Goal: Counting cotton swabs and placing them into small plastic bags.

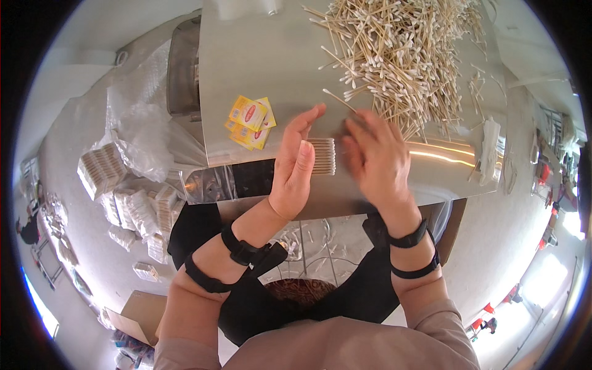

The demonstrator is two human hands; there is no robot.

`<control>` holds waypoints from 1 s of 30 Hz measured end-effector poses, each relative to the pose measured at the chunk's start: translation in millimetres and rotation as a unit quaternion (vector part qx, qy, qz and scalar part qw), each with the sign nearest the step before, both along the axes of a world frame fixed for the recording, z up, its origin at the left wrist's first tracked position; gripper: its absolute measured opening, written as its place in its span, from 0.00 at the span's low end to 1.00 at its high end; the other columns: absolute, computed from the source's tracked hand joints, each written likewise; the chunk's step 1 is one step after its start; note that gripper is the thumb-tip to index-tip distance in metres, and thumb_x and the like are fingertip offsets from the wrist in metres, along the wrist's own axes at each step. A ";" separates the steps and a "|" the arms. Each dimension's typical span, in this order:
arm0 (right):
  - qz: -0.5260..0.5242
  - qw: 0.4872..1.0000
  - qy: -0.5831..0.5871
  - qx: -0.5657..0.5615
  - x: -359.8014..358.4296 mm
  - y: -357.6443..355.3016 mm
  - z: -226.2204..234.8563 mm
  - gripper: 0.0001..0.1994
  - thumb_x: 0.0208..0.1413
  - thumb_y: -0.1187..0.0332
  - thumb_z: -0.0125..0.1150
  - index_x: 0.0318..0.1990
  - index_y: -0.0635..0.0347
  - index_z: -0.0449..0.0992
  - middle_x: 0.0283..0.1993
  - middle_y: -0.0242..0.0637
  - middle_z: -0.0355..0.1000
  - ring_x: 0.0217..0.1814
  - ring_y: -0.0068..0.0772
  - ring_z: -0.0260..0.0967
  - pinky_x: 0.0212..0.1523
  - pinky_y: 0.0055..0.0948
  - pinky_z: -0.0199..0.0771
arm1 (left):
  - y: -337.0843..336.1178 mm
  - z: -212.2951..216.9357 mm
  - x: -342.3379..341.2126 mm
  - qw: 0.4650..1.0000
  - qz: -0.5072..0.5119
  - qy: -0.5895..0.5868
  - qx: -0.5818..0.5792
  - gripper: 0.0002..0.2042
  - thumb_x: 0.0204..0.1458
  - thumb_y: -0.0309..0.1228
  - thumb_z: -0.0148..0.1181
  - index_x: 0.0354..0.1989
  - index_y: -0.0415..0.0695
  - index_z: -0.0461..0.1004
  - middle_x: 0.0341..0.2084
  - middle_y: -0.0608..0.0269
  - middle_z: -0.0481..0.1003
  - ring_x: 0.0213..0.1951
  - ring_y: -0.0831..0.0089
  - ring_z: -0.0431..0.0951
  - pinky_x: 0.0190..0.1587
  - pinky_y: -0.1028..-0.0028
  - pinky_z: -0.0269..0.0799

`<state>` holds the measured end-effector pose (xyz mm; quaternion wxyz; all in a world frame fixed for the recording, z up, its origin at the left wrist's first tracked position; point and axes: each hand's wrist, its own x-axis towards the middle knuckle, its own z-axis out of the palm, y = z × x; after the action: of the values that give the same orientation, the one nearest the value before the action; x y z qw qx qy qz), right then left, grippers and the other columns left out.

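Two bare hands of yours work at the centre of the frame, above a metal table (pixel 271 58). Your left hand (pixel 292 176) stands on edge, fingers extended and thumb raised, its palm beside the left end of an even row of cotton swabs (pixel 324 158). Your right hand (pixel 381 157), right of centre, is partly blurred, its fingers bent; a single swab (pixel 338 99) projects up and left from near its fingertips, though you cannot tell whether they grip it. A loose heap of swabs (pixel 407 61) fills the upper right. Yellow cards (pixel 250 117) lie overlapping left of your left hand. At the frame's left, white bundles (pixel 102 169) are stacked near clear plastic wrapping (pixel 143 139).
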<state>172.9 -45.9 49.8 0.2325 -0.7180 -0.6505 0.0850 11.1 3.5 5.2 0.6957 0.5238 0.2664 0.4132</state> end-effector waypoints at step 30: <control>0.065 0.988 -0.138 0.001 -51.5 -28.0 -38.2 0.29 0.60 0.63 0.48 0.68 0.66 0.64 0.74 0.46 0.57 0.79 0.43 0.49 0.77 0.45 0.46 | -21.7 -13.2 -29.8 0.753 -0.009 0.494 0.436 0.36 0.65 0.51 0.46 0.73 0.37 0.50 0.73 0.45 0.51 0.74 0.48 0.48 0.74 0.53 0.43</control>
<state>121.4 -73.9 11.6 0.1353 -0.6788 -0.7217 -0.0006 -18.7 -18.1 -8.0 0.1678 0.9037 0.3591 0.1619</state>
